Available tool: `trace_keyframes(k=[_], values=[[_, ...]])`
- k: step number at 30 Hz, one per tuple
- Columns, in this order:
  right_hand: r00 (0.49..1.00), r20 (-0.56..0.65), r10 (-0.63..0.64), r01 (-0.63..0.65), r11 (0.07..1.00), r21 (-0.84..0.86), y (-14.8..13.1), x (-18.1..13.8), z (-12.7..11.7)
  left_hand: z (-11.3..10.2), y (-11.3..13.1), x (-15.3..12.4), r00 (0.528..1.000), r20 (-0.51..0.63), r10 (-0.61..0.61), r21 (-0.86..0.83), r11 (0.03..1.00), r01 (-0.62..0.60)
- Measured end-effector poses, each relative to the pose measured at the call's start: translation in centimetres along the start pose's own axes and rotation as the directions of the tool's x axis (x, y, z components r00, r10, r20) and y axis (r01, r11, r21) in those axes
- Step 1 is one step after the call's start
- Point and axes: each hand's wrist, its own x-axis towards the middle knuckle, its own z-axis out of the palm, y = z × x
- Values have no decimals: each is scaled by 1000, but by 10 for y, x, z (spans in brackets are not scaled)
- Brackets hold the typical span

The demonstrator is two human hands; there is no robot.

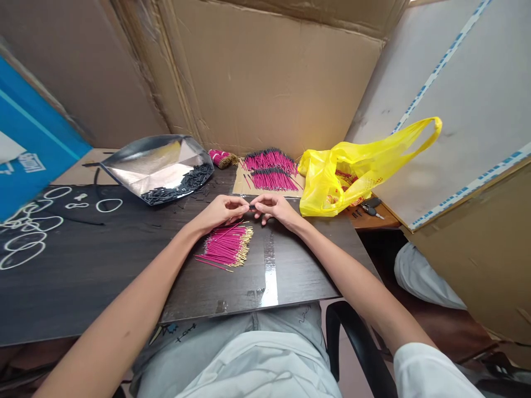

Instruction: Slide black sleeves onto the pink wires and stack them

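Observation:
Above a pile of thin magenta wires with gold-coloured ends (226, 246), my two hands meet fingertip to fingertip. A short black tube (252, 207) shows between them. My left hand (222, 213) is closed, thumb and forefinger pinching at the tube's left end; whether a wire is also in those fingers is hidden. My right hand (274, 208) pinches the tube's other end, its lower fingers curled. Behind the hands, magenta wires with black ends (271, 170) lie in two rows on a cardboard sheet (240, 185).
An open silver bag (136, 171) holds many black tubes. Nearby is a bundle of magenta wires (222, 158). White rubber bands (31, 232) lie at left on the dark table (103, 276). A yellow plastic bag (327, 188) and keys (371, 210) are at right. Cardboard walls (274, 77) enclose the back.

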Motion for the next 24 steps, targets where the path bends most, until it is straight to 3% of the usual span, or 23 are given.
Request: trace_keyframes(k=[6,11,14,18,24], values=[[996,-83,-42,35,996,-77,5,0,9,5,-6,3,992,-120,-25,-3,1000,25],[958,-219,-185,88,917,-389,10,0,19,10,-7,6,987,-157,-31,26,999,36],[940,-254,-229,91,883,-461,9,0,20,7,-5,6,988,-147,-38,30,999,43],[936,-295,-191,69,923,-379,6,0,16,3,-2,4,991,-127,-38,48,998,44],[962,-267,-61,57,998,-21,7,4,14,6,0,3,981,-187,-52,-44,998,45]])
